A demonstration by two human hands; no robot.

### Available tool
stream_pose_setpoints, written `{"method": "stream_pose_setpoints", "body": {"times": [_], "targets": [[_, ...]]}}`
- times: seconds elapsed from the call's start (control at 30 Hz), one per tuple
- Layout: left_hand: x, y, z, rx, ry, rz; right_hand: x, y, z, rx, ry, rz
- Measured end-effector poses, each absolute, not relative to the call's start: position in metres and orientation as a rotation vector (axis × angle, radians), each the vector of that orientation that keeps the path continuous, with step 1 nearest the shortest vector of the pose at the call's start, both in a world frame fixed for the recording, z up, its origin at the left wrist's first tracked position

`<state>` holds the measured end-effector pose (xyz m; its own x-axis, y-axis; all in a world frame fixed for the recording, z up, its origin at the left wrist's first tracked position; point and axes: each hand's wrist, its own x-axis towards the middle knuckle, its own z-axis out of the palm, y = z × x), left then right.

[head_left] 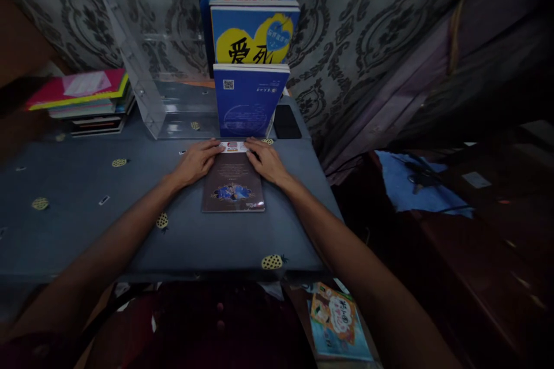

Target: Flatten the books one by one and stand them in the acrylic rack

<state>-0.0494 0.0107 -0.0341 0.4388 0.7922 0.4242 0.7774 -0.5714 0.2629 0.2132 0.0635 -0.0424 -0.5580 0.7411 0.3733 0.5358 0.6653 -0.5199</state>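
On the blue-grey, pineapple-print cloth-covered tabletop (78,184), a glossy dark-brown paperback (234,174) lies flat at centre, left hand (197,161) at eleven o'clock, right hand (266,162) at one, both half-open, fingers resting at its corners: light, even pressure should steady it.

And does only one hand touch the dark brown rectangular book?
No, the left hand and right hand both touch the dark brown book near its far end.

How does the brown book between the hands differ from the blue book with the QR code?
The brown book lies flat on the tablecloth; the blue book stands in the clear rack. The left hand and right hand touch the brown book, but not the blue one. Both have printed covers.
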Motion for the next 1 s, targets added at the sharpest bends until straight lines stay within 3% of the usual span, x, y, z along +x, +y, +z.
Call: {"method": "stream_pose_setpoints", "body": {"times": [0.43, 1.0], "targets": [[-0.046, 0.009, -0.034, 2.64, 1.493, 0.765, 0.216, 0.068, -0.04, -1.139, -2.183, 0.391], [0.004, 0.032, -0.007, 2.749, 1.274, 0.444, 0.222, 0.078, -0.043, -1.056, -1.902, 0.703]]}}
